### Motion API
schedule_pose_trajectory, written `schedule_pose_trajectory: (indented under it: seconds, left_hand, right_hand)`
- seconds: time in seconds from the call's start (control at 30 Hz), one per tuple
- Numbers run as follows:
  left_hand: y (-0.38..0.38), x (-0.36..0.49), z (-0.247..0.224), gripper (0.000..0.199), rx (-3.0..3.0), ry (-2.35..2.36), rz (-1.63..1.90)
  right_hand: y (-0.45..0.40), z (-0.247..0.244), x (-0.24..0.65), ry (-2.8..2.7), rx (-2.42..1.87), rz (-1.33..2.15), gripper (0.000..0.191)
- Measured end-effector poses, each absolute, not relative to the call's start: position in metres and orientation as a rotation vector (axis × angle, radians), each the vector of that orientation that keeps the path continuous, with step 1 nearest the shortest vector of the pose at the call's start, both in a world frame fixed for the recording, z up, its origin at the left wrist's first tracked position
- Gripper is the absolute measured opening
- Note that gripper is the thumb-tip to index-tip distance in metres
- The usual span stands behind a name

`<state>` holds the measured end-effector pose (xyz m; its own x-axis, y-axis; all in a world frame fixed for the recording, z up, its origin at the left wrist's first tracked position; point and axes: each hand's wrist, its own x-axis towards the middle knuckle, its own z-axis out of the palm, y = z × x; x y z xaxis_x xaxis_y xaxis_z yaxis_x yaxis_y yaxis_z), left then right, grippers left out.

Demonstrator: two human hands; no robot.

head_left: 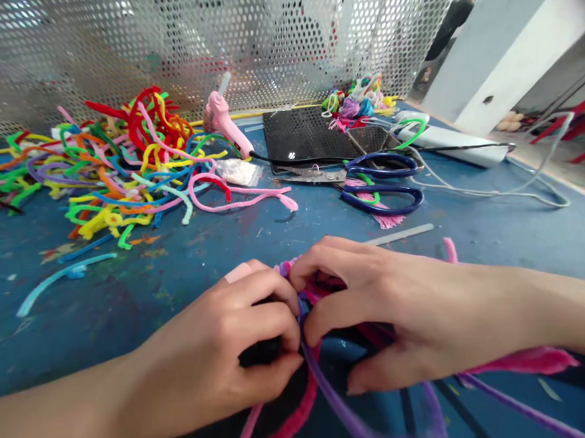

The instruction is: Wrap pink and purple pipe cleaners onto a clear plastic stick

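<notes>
My left hand (250,329) is closed, its fingertips pinching a bundle of pink and purple pipe cleaners near the front of the table. From the other side my right hand (368,300) reaches over the same bundle. Its curled index and middle fingers press on the strands, while the thumb sits apart below. A purple pipe cleaner (335,403) runs down from between the hands, and a dark pink pipe cleaner (291,419) curves to the lower left. More strands stick out beyond my right wrist. The middle of the bundle is mostly hidden by my fingers.
A pile of colourful pipe cleaners (113,165) lies at the left. Behind the hands are blue-handled scissors (379,166), a pink glue gun (228,123), a small bag of white bits (240,172), a black tray (306,131) and a glue stick (404,234). A perforated metal screen (185,46) borders the back.
</notes>
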<state>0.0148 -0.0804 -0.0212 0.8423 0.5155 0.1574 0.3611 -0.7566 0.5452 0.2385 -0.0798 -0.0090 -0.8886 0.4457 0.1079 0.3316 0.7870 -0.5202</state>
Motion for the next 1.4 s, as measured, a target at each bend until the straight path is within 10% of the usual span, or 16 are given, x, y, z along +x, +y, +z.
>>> schedule_pose_trajectory:
  seconds: [0.73,1.4]
  left_hand:
    - [-0.075,0.013,-0.018,0.014,2.918,0.290,0.321]
    - [-0.075,0.012,-0.030,0.019,2.711,0.937,0.445]
  right_hand:
    - [-0.074,-0.015,0.244,-2.591,-0.588,0.934,0.028]
    - [-0.071,-0.018,0.246,-2.452,-0.764,0.564,0.012]
